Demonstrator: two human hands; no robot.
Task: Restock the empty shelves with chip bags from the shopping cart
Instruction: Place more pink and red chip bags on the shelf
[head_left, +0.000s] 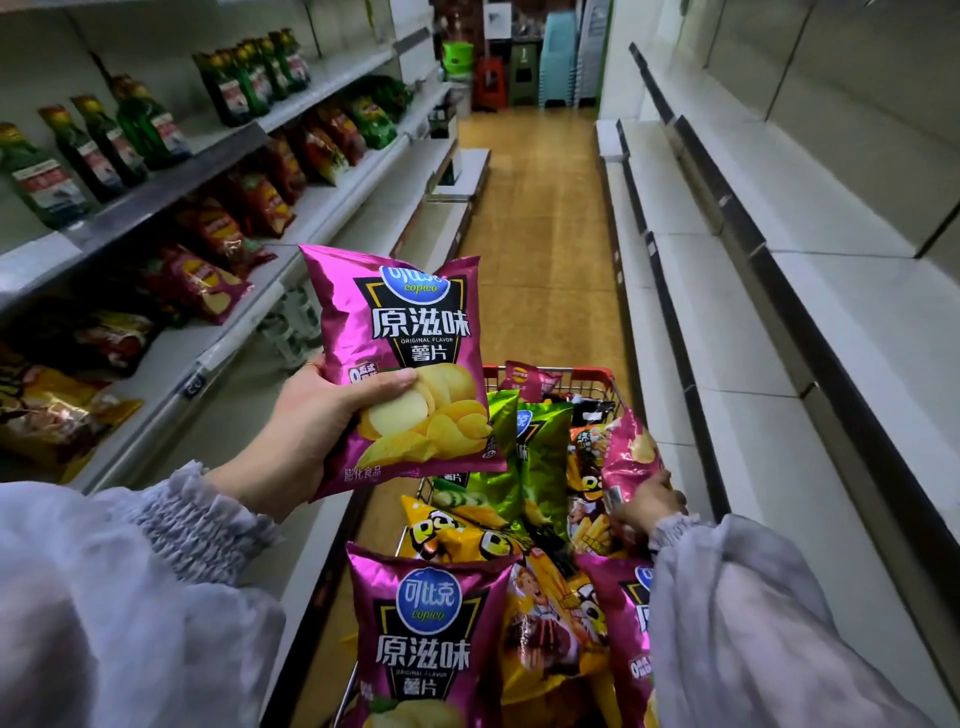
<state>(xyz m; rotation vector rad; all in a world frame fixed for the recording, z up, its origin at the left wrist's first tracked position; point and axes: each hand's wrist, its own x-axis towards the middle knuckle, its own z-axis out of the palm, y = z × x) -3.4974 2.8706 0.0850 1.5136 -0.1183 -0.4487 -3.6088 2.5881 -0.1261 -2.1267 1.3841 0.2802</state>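
Shelves (332, 208) on the left of the frame carry rows of red chip bags (208, 275), with green bottles (130, 130) on the tier above. White shelves (779, 291) run bare down the right side. Between them, at lower centre, stands the shopping cart (592, 373), heaped with green bags (540, 457), yellow bags (467, 530) and a magenta bag (426, 634) nearest the camera. Stacked stools (558, 62) close the aisle at top centre. The left hand (311, 415) grips a magenta chip bag (410, 353) upright above the cart's left edge, thumb across its front. The right hand (649, 501) reaches into the cart's right side, fingers curled on the lower edge of a second magenta bag (631, 452).
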